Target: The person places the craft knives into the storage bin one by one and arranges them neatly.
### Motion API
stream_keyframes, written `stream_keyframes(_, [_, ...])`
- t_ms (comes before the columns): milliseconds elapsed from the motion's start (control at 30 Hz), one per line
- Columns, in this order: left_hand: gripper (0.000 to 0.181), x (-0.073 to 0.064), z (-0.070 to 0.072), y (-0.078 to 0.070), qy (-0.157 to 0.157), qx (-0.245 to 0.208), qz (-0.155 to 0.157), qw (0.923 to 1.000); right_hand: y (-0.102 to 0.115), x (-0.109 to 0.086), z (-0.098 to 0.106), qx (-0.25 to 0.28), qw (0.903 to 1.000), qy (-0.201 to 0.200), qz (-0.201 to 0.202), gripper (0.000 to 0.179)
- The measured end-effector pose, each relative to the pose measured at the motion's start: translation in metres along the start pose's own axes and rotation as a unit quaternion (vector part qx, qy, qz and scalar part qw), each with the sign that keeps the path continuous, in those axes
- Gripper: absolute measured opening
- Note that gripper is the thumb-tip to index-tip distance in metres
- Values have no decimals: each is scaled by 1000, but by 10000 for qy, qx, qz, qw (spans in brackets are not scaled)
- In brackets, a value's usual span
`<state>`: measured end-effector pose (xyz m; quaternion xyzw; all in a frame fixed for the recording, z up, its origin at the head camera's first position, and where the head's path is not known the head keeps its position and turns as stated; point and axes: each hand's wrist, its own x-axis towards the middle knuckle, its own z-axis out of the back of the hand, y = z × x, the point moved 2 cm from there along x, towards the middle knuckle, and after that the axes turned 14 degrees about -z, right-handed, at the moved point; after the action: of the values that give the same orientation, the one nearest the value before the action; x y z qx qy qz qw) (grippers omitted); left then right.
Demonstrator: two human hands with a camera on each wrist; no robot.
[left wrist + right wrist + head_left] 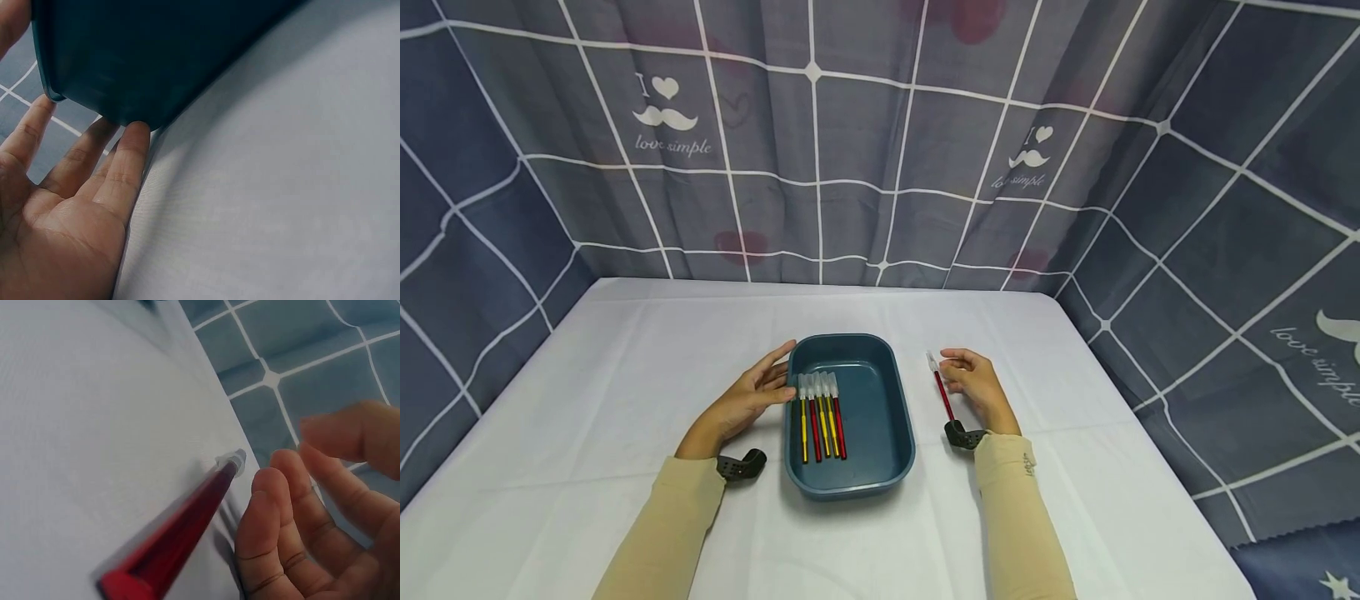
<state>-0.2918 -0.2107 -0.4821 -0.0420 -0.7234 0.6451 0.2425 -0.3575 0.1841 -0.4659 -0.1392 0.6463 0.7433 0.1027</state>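
A dark teal tray (872, 417) sits on the table, with several slim pen-shaped tools (817, 433) lying side by side in its left part. Their barrels are red or yellow, with clear caps toward the far end. My left hand (748, 404) holds the tray's left side, thumb over the rim and fingertips (134, 134) against the outer wall. Right of the tray, a red pen-shaped tool (943, 396) with a clear cap lies on the cloth. Beside it is my right hand (973, 383), its fingers (259, 525) loosely bent with a gap to the thumb, holding nothing.
A white cloth (625, 400) covers the table. Dark checked curtains (850, 150) hang behind it and on both sides. Each wrist wears a small black camera, the left one (741, 465) close to the tray.
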Motion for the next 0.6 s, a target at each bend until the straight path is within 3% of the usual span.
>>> stream_keyframes(333, [96, -1, 0, 0, 38, 2, -56, 10000, -2, -7, 1, -865, 9962, -39, -113, 40])
stream_keyframes(600, [95, -1, 0, -1, 102, -7, -118, 9999, -2, -8, -2, -1833, 9819, -440, -182, 40])
